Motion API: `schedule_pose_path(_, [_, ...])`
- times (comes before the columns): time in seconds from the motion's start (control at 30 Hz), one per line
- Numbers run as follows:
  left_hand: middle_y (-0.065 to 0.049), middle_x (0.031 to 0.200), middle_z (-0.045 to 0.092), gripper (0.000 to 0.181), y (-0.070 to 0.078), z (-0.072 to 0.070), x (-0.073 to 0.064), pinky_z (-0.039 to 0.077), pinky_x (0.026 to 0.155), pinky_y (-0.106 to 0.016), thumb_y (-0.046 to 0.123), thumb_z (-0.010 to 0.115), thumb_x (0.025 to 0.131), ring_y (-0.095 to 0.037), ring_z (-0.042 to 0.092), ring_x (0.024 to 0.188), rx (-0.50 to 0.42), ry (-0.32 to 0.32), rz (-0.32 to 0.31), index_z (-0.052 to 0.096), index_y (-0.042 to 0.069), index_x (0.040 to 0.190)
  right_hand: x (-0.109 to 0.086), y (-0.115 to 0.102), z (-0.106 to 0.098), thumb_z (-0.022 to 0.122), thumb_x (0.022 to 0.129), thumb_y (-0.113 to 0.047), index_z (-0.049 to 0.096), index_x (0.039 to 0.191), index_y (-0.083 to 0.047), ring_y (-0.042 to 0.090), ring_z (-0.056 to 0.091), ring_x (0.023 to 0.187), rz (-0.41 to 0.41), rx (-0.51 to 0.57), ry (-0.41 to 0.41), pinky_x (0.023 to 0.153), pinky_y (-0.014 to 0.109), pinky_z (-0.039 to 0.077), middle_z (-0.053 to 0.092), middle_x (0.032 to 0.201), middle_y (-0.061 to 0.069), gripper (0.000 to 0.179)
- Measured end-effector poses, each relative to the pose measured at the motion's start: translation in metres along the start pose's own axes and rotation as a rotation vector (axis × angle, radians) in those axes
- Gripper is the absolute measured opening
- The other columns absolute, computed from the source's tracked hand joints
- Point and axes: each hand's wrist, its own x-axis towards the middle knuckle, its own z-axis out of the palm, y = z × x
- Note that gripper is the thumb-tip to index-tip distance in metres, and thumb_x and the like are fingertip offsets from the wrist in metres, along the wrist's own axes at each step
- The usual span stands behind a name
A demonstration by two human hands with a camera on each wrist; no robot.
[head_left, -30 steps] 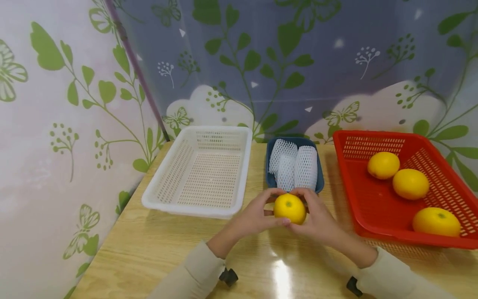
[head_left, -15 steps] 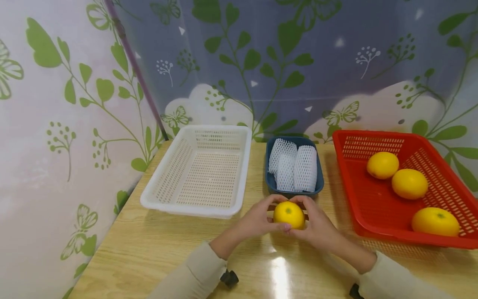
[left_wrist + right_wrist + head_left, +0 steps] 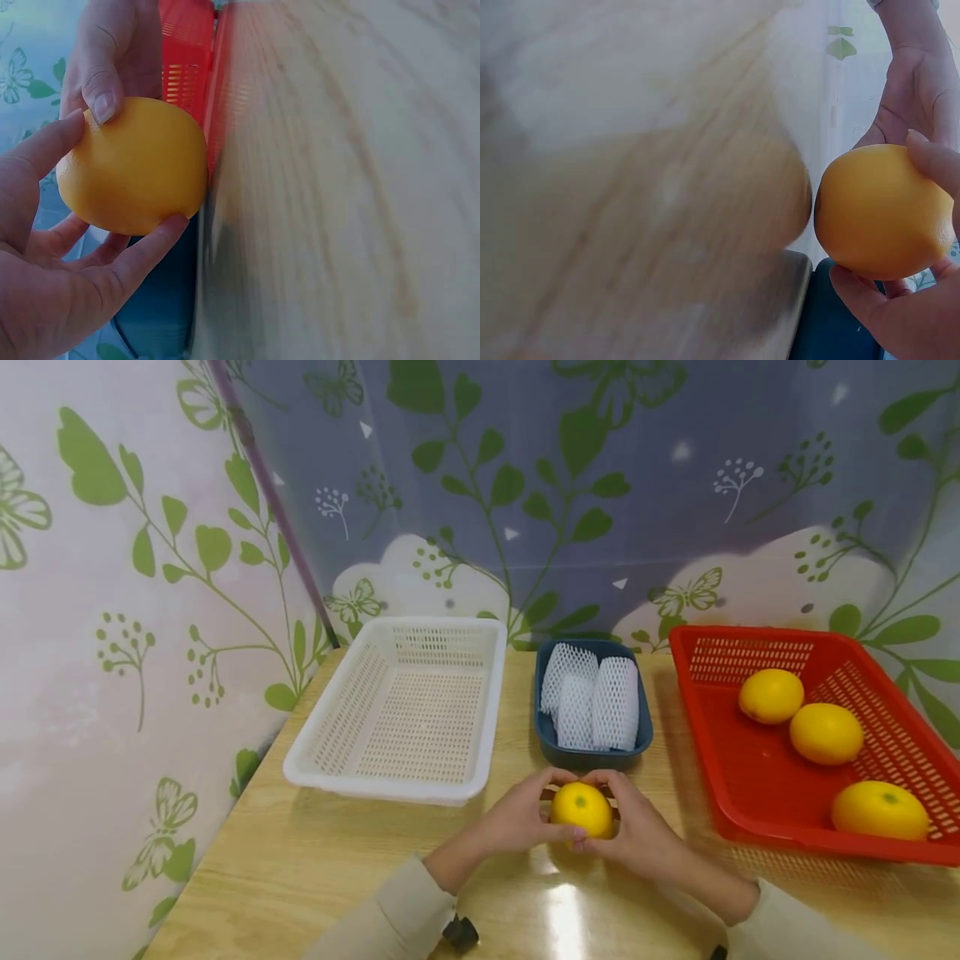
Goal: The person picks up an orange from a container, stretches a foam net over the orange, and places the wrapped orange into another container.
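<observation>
In the head view an orange with yellow skin is between my two hands, its stem end turned up. My left hand holds its left side and my right hand its right side, fingers curved round it and thumbs meeting at the front. The left wrist view shows the orange close over the table; whether it touches cannot be told. Just behind the hands stands a small dark blue basket with several white foam net sleeves in it.
On the left stands a white perforated basket with nothing seen inside. A red basket at the right holds three more oranges. Behind the wooden table hangs a patterned curtain.
Both hands have drawn the orange a little toward the person, away from the blue basket, whose front side now shows. The hold on the orange looks the same.
</observation>
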Motion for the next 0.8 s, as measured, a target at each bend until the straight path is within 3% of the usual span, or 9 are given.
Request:
schedule_pose_path(0.23, [-0.003, 0.132, 0.051, 0.054, -0.004, 0.001, 0.000, 0.053, 0.086, -0.025, 0.016, 0.077, 0.084, -0.026, 0.052, 0.120, -0.017, -0.003, -0.001, 0.048, 0.011, 0.129, -0.001, 0.001, 0.000, 0.090, 0.068, -0.021, 0.044, 0.127, -0.011, 0.027, 0.051, 0.109, -0.030, -0.004, -0.003, 0.090, 0.044, 0.053, 0.049, 0.123, 0.008, 0.076])
schedule_pose_path(0.4, [-0.001, 0.132, 0.051, 0.055, -0.005, 0.000, 0.000, 0.052, 0.086, -0.023, 0.018, 0.077, 0.084, -0.023, 0.053, 0.120, -0.016, -0.013, -0.005, 0.047, 0.012, 0.130, 0.001, -0.002, -0.005, 0.089, 0.070, -0.028, 0.040, 0.131, -0.011, 0.027, 0.050, 0.112, -0.029, -0.041, -0.060, 0.090, 0.040, 0.053, 0.047, 0.127, 0.010, 0.080])
schedule_pose_path(0.53, [-0.002, 0.132, 0.051, 0.057, -0.006, -0.001, 0.000, 0.052, 0.086, -0.022, 0.017, 0.078, 0.084, -0.021, 0.053, 0.119, -0.021, -0.020, -0.004, 0.046, 0.012, 0.131, 0.002, -0.012, -0.017, 0.086, 0.072, -0.037, 0.036, 0.138, -0.010, 0.031, 0.049, 0.116, -0.034, -0.082, -0.112, 0.089, 0.041, 0.054, 0.043, 0.135, 0.014, 0.087])
schedule_pose_path(0.6, [-0.004, 0.134, 0.050, 0.059, -0.007, -0.001, 0.000, 0.052, 0.086, -0.023, 0.014, 0.077, 0.084, -0.021, 0.054, 0.119, -0.025, -0.024, 0.002, 0.045, 0.010, 0.133, 0.003, -0.018, -0.024, 0.086, 0.073, -0.035, 0.035, 0.140, -0.009, 0.034, 0.048, 0.118, -0.074, -0.085, -0.116, 0.088, 0.043, 0.054, 0.041, 0.138, 0.017, 0.089])
schedule_pose_path(0.7, [-0.006, 0.137, 0.048, 0.062, -0.008, -0.001, -0.001, 0.051, 0.086, -0.022, 0.013, 0.077, 0.084, -0.021, 0.053, 0.119, -0.012, -0.034, 0.013, 0.043, 0.007, 0.136, 0.007, -0.030, -0.037, 0.085, 0.074, -0.030, 0.033, 0.142, -0.007, 0.037, 0.049, 0.118, -0.143, -0.101, -0.098, 0.088, 0.046, 0.053, 0.039, 0.139, 0.019, 0.088])
schedule_pose_path(0.8, [-0.007, 0.137, 0.048, 0.065, -0.008, -0.001, -0.001, 0.051, 0.083, -0.019, 0.014, 0.077, 0.084, -0.018, 0.053, 0.116, 0.028, -0.049, 0.027, 0.043, 0.006, 0.138, 0.013, -0.046, -0.052, 0.084, 0.077, -0.024, 0.033, 0.142, -0.006, 0.037, 0.051, 0.116, -0.150, -0.151, -0.058, 0.088, 0.047, 0.053, 0.040, 0.138, 0.019, 0.085])
